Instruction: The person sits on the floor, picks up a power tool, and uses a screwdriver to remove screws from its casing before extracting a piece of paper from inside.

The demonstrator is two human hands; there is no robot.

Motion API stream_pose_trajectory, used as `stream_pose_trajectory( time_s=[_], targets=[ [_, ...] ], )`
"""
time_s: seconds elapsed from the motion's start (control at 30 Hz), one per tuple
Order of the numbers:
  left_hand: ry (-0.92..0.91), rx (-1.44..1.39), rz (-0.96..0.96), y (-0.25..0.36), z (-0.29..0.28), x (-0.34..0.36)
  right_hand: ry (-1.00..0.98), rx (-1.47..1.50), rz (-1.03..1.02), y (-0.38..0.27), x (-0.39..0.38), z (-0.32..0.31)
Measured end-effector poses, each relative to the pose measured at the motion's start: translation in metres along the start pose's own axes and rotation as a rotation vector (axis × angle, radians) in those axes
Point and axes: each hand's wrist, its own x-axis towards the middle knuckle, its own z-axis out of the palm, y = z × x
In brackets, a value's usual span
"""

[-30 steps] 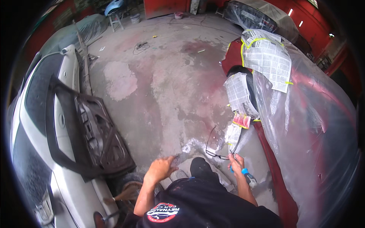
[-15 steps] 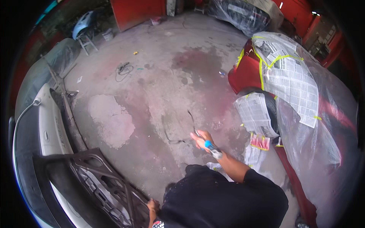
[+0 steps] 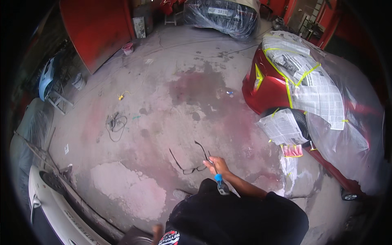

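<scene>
My right hand [image 3: 219, 165] is closed in front of my chest. Its fingers hold a pair of dark-framed eyeglasses [image 3: 188, 170] by one end, with the temples unfolded and pointing away from me. The same hand also grips a slim tool with a blue and dark grey handle [image 3: 219, 179]; it looks like a screwdriver, but its tip is hard to make out. Low at my left side, my left hand [image 3: 157, 232] is blurred and only partly seen, next to a dark panel [image 3: 136, 237] at the bottom edge. Whether it touches the panel I cannot tell.
A red car [image 3: 265, 87] masked with newspaper, yellow tape and plastic sheet stands on the right. A white car [image 3: 61, 208] is at lower left. On the stained floor lie a corded tool [image 3: 115, 122] and a bucket [image 3: 128, 49]. A plastic-wrapped car [image 3: 220, 18] stands far back.
My view has turned up and leftward-lying things have shifted. The dark panel that my left hand touched has mostly dropped out of view. My right hand keeps the eyeglasses and tool.
</scene>
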Motion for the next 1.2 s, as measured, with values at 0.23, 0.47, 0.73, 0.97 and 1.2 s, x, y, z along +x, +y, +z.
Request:
stream_pose_trajectory(
  time_s=[0.23,0.47,0.73,0.97,1.2],
  targets=[
    [0.291,-0.653,0.682,0.39,-0.44,0.304,0.111,0.144,0.225,-0.076,0.134,0.052],
    [0.303,-0.321,0.924,0.572,-0.429,0.225,0.081,0.346,0.127,-0.142,0.362,0.129],
    [0.019,-0.065,0.533,0.518,-0.307,0.246,-0.11,0.346,0.173,-0.263,0.591,0.176],
    [-0.217,-0.101,0.63,0.61,-0.376,0.404,-0.013,0.364,0.19,-0.276,0.718,0.217],
    [-0.364,0.399,0.788,0.689,-0.447,0.599,0.199,0.406,0.323,-0.33,0.797,0.245]
  ],
)
